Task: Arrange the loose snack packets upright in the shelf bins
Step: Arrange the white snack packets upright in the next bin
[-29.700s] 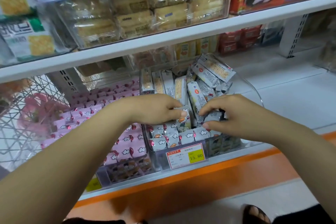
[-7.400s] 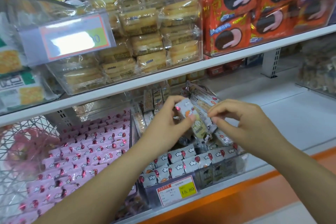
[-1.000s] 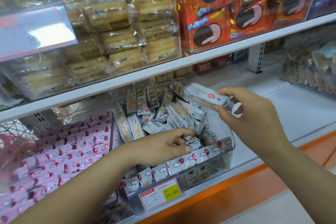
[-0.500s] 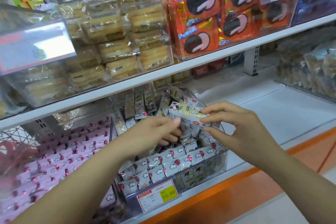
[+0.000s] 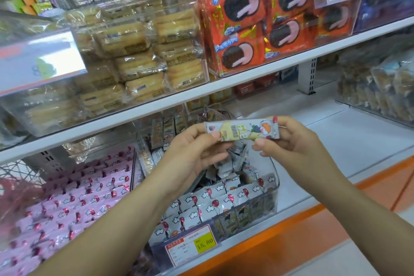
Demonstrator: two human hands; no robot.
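Head view. A single snack packet (image 5: 242, 131) is held level in the air between two hands, above and just behind the clear shelf bin (image 5: 277, 184) it belongs to. The left hand (image 5: 192, 152) pinches the packet's left end between thumb and forefinger. The right hand (image 5: 291, 141) pinches the right end in the same way, so both sets of fingers are clamped on the wrapper.

In the bin below, the front rows of packets (image 5: 201, 206) stand upright behind the price label (image 5: 192, 246). A loose heap (image 5: 226, 163) lies jumbled behind them. A neighbouring bin of pink packets (image 5: 78, 192) sits to the left.

The packet appears light, with a thin, glossy film wrapper that is probably slippery, and its contents are likely brittle. It is best taken by the crimped end seals or by the long edges, with light pressure. Squeezing the flat face could crush the contents.
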